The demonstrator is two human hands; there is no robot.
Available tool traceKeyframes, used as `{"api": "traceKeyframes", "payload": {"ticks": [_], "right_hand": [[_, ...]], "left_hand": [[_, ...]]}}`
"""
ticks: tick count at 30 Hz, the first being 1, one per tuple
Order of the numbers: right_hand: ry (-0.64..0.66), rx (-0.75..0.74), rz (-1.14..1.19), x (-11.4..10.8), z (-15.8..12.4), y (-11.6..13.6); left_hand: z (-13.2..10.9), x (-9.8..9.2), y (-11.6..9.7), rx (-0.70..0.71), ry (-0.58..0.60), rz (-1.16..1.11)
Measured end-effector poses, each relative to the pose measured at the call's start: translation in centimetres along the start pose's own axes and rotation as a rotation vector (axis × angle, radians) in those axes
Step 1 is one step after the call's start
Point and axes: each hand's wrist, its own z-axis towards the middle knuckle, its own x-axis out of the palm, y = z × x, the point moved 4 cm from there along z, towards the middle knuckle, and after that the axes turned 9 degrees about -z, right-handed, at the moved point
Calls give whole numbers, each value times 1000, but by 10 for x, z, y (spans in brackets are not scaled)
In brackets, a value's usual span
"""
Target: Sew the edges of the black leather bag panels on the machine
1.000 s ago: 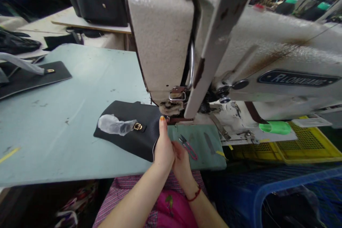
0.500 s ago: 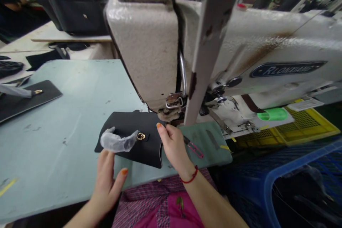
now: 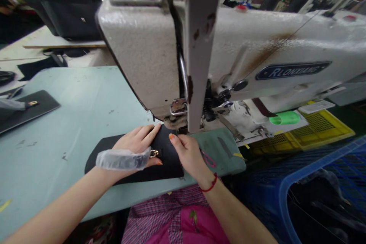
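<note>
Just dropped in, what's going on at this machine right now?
A person sits at a sewing machine on a pale blue table. The left hand lies flat on a black leather piece with a gold clasp and a plastic-wrapped strap that crosses the wrist. The right hand presses the piece's edge just in front of the needle area. Small pink snips lie beside that hand.
</note>
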Motion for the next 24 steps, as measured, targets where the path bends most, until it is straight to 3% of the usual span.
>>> {"api": "traceKeyframes", "payload": {"ticks": [7,12,16,22,24], "right_hand": [[143,52,78,-12,8,-3],[134,68,84,-15,9,-1],[129,4,-4,-21,-1,2],[75,-98,-147,-25,-16,-3],[49,-114,-181,-23,-16,-6]], "left_hand": [[0,-9,-30,-225,17,60],[3,-16,-28,-201,-48,41],[-7,-6,-26,-137,-189,-53],[-35,34,-25,-212,-515,-221],[-38,41,-22,-175,-575,-253]]}}
